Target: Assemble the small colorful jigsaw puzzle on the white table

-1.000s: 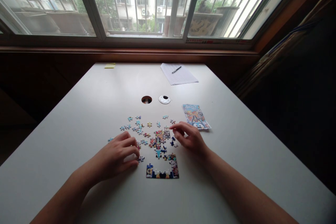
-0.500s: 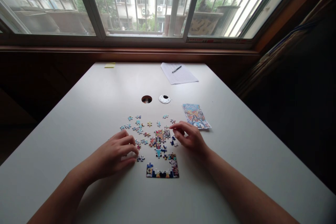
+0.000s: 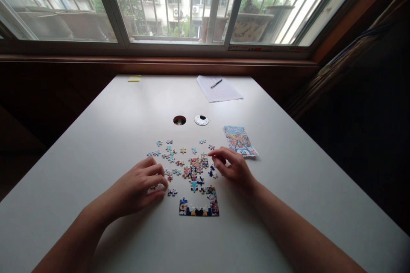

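Curved fingers of my left hand [image 3: 145, 183] rest on the table by the left side of the loose jigsaw pieces [image 3: 169, 148]. They are apart and hold nothing that I can see; a piece shows partly beneath them. My right hand [image 3: 233, 164] is at the right of the pieces, its index finger stretched toward the upper edge of a joined cluster [image 3: 198, 164]. Its other fingers are bent, with nothing visible in them. Nearer to me lies a U-shaped joined puzzle border [image 3: 199, 212], its bottom row dark blue and yellow.
A colourful picture sheet [image 3: 240, 140] lies beyond my right hand. Farther back are a round table hole [image 3: 179, 120], a silver grommet cover [image 3: 201, 120], papers [image 3: 221, 94] with a pen [image 3: 216, 83], and yellow sticky notes [image 3: 134, 78]. A barred window stands behind the table.
Both hands keep nearly the same pose and place. The whole view has shifted very slightly; no puzzle piece has visibly moved.
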Action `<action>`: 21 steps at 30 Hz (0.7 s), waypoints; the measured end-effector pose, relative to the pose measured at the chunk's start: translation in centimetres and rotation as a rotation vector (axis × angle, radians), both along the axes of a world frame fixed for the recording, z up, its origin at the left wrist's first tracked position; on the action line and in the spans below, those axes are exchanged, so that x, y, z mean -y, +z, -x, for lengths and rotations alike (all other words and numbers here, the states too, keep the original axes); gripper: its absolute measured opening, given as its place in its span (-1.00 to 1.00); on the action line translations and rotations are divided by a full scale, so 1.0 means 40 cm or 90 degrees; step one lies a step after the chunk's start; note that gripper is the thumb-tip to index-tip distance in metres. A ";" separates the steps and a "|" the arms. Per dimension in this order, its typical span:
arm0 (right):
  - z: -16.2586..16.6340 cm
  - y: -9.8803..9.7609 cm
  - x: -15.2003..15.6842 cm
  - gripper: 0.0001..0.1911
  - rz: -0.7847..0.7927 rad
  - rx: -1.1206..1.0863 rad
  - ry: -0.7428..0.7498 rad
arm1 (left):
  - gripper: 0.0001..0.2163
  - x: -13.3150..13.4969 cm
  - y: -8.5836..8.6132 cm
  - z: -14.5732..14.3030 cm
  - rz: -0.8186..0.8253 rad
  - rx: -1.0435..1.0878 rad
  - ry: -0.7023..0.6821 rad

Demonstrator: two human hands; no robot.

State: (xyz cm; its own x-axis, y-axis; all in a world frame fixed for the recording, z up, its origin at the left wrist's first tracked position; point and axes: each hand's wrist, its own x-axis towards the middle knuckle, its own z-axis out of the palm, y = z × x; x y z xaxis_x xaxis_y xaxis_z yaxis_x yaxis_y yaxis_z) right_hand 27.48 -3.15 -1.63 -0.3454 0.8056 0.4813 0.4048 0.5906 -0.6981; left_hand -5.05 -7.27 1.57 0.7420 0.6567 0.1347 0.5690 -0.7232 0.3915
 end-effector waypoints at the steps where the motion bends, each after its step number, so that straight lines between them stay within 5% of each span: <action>1: 0.000 0.000 0.000 -0.81 0.000 0.000 -0.002 | -0.89 0.001 -0.002 -0.004 -0.003 0.007 -0.003; 21: 0.018 -0.003 0.018 -0.81 -0.092 0.101 0.072 | -0.92 0.001 -0.040 -0.023 0.014 -0.005 -0.013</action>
State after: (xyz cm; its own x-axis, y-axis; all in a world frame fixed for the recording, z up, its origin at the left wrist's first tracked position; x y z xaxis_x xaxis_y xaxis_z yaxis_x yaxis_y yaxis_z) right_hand 26.77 -3.88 -1.75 -0.5103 0.6836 0.5218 0.4278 0.7281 -0.5355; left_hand -4.14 -7.29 -0.04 0.7560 0.6445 0.1145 0.5574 -0.7255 0.4037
